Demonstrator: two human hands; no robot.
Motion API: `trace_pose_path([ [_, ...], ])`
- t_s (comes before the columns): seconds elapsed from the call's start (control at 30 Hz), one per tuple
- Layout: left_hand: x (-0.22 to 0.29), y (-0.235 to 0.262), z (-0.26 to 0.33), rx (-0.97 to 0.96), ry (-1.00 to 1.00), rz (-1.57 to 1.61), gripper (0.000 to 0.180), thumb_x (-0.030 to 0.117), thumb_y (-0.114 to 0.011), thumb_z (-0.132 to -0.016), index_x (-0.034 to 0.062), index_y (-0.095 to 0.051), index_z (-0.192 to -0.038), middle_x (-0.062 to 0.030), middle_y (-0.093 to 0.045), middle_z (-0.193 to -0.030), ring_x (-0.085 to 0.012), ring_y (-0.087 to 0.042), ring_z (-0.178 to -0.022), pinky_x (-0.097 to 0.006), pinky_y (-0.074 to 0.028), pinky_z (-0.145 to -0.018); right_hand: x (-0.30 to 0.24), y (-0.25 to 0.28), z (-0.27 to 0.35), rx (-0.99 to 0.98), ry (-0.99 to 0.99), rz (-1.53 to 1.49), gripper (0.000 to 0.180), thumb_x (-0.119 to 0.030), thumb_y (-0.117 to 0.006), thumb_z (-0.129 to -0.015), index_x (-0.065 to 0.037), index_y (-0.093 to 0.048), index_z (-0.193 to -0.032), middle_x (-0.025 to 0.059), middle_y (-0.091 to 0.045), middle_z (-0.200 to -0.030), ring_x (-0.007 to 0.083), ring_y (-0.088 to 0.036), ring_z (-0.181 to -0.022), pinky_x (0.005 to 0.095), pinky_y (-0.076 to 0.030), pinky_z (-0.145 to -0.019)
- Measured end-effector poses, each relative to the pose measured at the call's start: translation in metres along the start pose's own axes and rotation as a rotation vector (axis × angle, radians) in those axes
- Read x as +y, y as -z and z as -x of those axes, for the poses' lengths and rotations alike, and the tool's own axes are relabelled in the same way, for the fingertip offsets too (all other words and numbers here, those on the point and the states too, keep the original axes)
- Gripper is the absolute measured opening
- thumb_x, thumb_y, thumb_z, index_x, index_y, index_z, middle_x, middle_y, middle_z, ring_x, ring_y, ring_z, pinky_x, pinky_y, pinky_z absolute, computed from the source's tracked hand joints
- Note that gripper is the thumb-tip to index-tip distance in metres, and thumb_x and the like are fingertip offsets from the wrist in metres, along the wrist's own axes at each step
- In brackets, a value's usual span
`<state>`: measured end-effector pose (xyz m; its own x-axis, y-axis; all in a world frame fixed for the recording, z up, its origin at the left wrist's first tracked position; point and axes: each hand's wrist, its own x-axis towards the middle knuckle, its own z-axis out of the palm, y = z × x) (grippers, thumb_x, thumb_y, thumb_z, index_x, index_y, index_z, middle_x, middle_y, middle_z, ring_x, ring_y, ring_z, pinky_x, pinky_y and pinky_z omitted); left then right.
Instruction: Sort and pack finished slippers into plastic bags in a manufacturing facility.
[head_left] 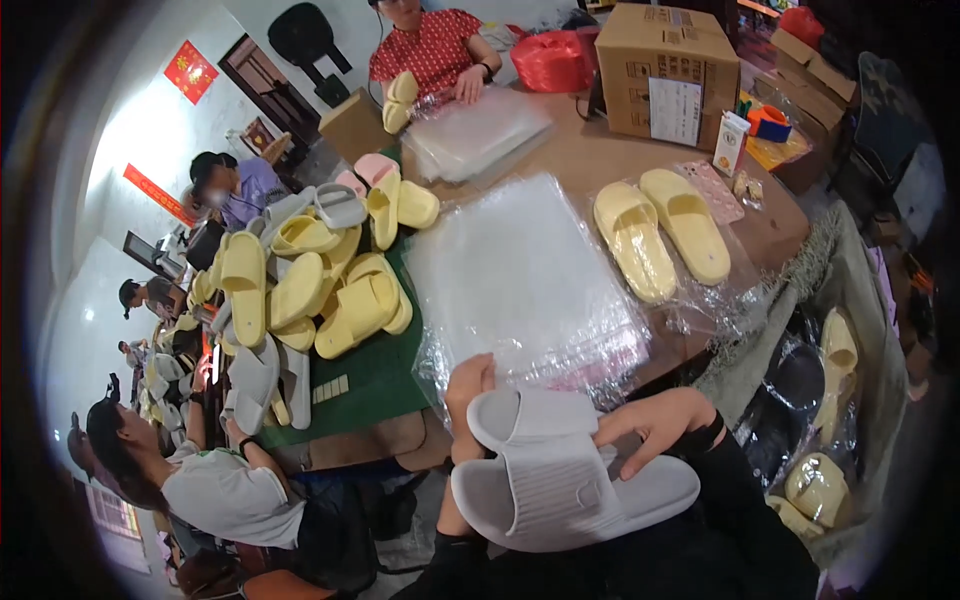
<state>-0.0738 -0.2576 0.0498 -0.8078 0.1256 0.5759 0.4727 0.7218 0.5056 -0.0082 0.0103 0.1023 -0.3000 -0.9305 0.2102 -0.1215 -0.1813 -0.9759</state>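
Observation:
A pair of light grey slide slippers [555, 465] is held up before me, just off the near edge of the table. At their toe end my left hand [470, 388] grips them, its fingers partly hidden behind the far slipper. My right hand [660, 425] holds them around the heel side, thumb over the footbed of the near slipper. Just beyond my hands lies a stack of clear plastic bags [515, 275] on the table. To its right, a pair of yellow slippers [665, 235] lies wrapped in clear plastic.
Yellow and grey slippers [325, 285] are heaped at left on a green surface [370, 385]. A cardboard box [668, 75] stands at the back. At right, a large sack [745, 380] holds bagged slippers [820, 485]. Across the table sits a person in red [425, 45]; others work at left.

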Motion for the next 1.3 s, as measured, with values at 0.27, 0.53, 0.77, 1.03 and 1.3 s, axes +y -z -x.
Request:
trace_pose_path([
  [0.27,-0.003,0.000,-0.004,0.069,-0.009,0.013,0.012,-0.001,-0.069,-0.076,0.0009,-0.065,-0.087,-0.0139,-0.060,-0.077,-0.0292,-0.059,-0.076,-0.037,-0.050,-0.070,0.000,0.004,0.007,0.007,-0.005,0.013,0.061,-0.018,-0.066,-0.088,0.002,-0.039,-0.139,0.0198,-0.047,-0.137,0.0263,-0.043,-0.125,0.0351,-0.031,-0.105],
  [0.53,-0.003,0.003,0.003,0.108,0.070,0.041,0.010,0.004,-0.066,-0.081,-0.0010,-0.065,-0.090,-0.0160,-0.066,-0.085,-0.0317,-0.064,-0.079,-0.038,-0.051,-0.074,-0.007,-0.001,0.002,0.092,-0.072,0.057,0.057,-0.019,-0.071,-0.084,0.005,-0.049,-0.130,0.0196,-0.057,-0.124,0.0276,-0.051,-0.116,0.0351,-0.037,-0.098],
  [0.77,-0.003,0.006,0.002,0.084,0.180,0.133,0.017,0.005,-0.058,-0.089,-0.0028,-0.067,-0.101,-0.0180,-0.068,-0.094,-0.0293,-0.066,-0.082,-0.035,-0.052,-0.075,-0.006,0.003,0.003,0.092,-0.105,0.101,0.060,-0.025,-0.064,-0.090,0.004,-0.041,-0.137,0.0226,-0.048,-0.134,0.0279,-0.047,-0.123,0.0346,-0.036,-0.102],
  [1.03,0.011,0.019,-0.006,0.088,0.034,0.099,0.021,0.001,-0.055,-0.090,-0.0015,-0.064,-0.109,-0.0175,-0.065,-0.107,-0.0307,-0.062,-0.101,-0.038,-0.047,-0.089,-0.008,-0.010,0.000,0.559,-0.405,0.743,0.051,-0.043,-0.061,-0.086,-0.001,-0.057,-0.115,0.0203,-0.058,-0.087,0.0369,-0.056,-0.081,0.0408,-0.043,-0.074],
  [1.3,0.029,0.011,0.002,-0.038,-0.062,0.113,0.030,-0.002,-0.058,-0.084,0.0072,-0.066,-0.111,-0.0171,-0.056,-0.126,-0.0358,-0.051,-0.119,-0.051,-0.032,-0.105,-0.012,-0.017,-0.006,0.727,-0.532,0.970,0.049,-0.042,-0.060,-0.085,-0.002,-0.058,-0.113,0.0195,-0.060,-0.086,0.0360,-0.057,-0.086,0.0427,-0.043,-0.080],
])
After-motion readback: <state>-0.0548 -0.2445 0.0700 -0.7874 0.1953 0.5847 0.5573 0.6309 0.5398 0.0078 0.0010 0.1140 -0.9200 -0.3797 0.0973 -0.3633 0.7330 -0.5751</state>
